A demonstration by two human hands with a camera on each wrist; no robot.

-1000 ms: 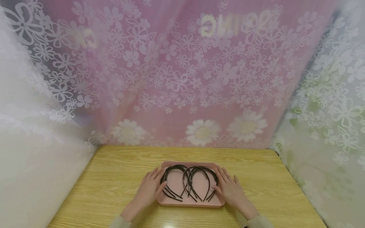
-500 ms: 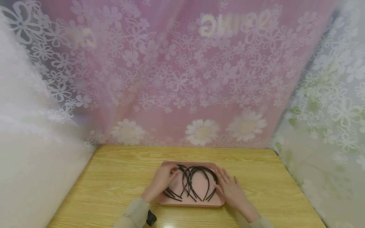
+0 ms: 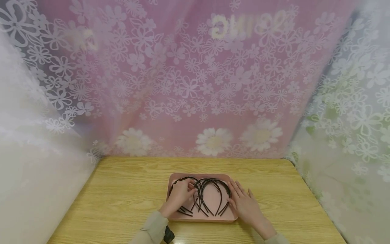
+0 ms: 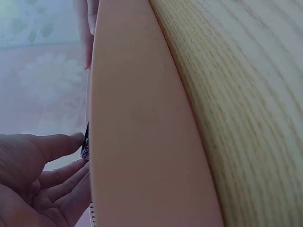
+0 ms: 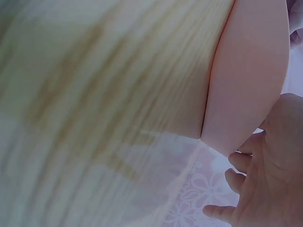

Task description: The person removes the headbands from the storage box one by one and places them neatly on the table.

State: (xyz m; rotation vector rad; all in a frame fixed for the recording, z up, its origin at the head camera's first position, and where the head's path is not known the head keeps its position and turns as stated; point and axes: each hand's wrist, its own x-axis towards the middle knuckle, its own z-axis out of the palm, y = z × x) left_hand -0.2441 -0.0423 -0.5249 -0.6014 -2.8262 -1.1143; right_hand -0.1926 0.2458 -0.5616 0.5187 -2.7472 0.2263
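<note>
In the head view, several black headbands point(image 3: 220, 194) with comb teeth lie overlapping in a shallow pink tray point(image 3: 204, 220). My left hand point(image 3: 180, 194) reaches over the left part of the tray, covering some of the bands. Seen from the left wrist, its thumb and fingers pinch a dark, glittery headband point(image 4: 85, 150) behind the tray wall; most of that band is hidden. At the right rim my right hand point(image 3: 248, 206) rests with straight fingers along the outside and its thumb over the edge.
The tray stands on a wood-grain table point(image 3: 128, 179). A pink floral curtain point(image 3: 189, 84) hangs behind it, with pale sheets point(image 3: 45, 162) on either side. A small black device point(image 3: 168, 234) sits at the left sleeve.
My left hand has left the tray's left rim and moved right, in over the headbands, where it now pinches one. The right hand stays at the right rim.
</note>
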